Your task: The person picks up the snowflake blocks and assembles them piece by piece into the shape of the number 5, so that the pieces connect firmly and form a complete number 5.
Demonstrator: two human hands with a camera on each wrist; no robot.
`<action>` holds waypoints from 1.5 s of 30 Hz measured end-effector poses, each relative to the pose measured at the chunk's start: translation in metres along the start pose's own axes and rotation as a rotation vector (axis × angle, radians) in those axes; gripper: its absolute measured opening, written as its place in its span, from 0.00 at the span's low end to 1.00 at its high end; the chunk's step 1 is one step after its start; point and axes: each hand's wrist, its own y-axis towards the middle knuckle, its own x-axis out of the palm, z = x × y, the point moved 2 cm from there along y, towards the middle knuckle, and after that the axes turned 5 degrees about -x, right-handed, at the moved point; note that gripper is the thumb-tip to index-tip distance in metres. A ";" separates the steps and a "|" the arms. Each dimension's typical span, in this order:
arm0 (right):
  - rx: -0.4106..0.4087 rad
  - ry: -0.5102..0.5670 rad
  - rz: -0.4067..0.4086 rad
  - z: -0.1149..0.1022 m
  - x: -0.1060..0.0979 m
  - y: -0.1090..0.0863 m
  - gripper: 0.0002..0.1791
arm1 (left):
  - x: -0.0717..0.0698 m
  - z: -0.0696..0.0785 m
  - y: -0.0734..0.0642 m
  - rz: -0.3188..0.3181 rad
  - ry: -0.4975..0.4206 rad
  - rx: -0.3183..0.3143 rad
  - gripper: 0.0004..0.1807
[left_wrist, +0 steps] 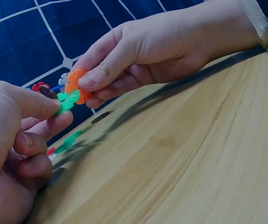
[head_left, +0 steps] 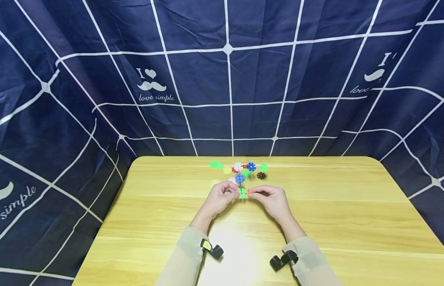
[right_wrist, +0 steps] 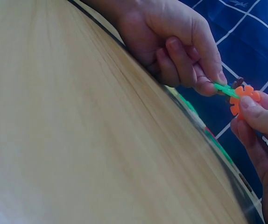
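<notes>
Both hands meet over the table in the head view. My left hand (head_left: 219,195) pinches a green notched plastic disc (head_left: 242,193) by its edge. Between thumb and fingers, my right hand (head_left: 273,200) holds an orange notched disc (left_wrist: 73,80). Its rim meets the green disc's edge roughly crosswise, as the right wrist view shows with the orange disc (right_wrist: 237,105). A dark brown disc (left_wrist: 48,92) stands against the green one on its far side. Just beyond the fingers a blue disc (head_left: 239,178) appears in the head view. Fingertips cover part of both held discs.
Several loose discs lie along the table's far side, among them green (head_left: 216,165), white (head_left: 237,166), blue (head_left: 251,167) and black (head_left: 261,175) ones. The wooden table (head_left: 350,222) backs onto a dark blue gridded curtain (head_left: 193,79). Each sleeve carries a black wrist camera (head_left: 284,260).
</notes>
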 end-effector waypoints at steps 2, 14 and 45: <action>-0.010 -0.002 0.004 0.000 0.000 0.000 0.06 | 0.000 0.000 0.000 0.000 -0.002 -0.003 0.06; -0.032 0.062 0.011 -0.003 0.002 0.002 0.06 | -0.001 0.000 0.002 0.024 -0.011 0.026 0.06; 0.151 -0.231 -0.020 0.006 -0.031 0.023 0.18 | -0.003 -0.004 0.005 0.077 -0.031 0.057 0.02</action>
